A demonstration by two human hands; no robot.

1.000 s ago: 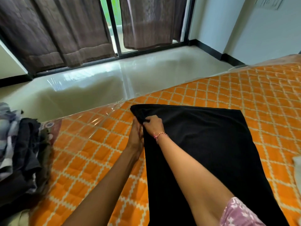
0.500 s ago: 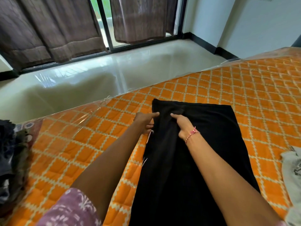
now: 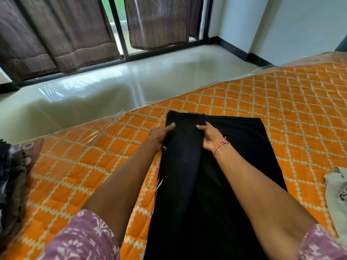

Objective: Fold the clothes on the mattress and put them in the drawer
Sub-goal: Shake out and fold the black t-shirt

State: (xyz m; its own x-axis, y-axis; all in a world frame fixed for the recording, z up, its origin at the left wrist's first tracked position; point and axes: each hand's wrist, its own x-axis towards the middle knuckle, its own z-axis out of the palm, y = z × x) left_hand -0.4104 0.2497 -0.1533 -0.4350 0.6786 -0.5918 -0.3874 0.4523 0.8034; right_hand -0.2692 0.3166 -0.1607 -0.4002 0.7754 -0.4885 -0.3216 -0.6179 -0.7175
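Both hands work at the far end of a black garment (image 3: 225,175) laid lengthwise on the orange quilted mattress (image 3: 281,102). Left hand (image 3: 159,135): placed at the left edge of a folded-over strip of the black cloth, thumb lying straight along the top of the fabric; the other fingers are hidden under or behind the cloth edge, so whether they pinch it cannot be told. Right hand (image 3: 211,136): resting on the cloth at the right edge of the same strip, thumb pointing toward the left hand, fingers curled downward onto the fabric; a firm grip cannot be confirmed. A red-and-white thread band (image 3: 222,144) circles the right wrist. Both arms show purple patterned sleeves (image 3: 80,239).

Surroundings: a heap of dark clothes (image 3: 11,184) sits at the left edge of the mattress, well apart from the black garment. A pale garment (image 3: 336,194) lies at the right edge, near but not touching it. Clear plastic wrap (image 3: 78,126) covers the mattress border. Beyond it lies a glossy pale floor (image 3: 112,87), then a dark-framed glass door (image 3: 120,34) hung with brown curtains (image 3: 56,30). White walls with a black skirting close the right corner. Nothing lies between the hands and the cloth.
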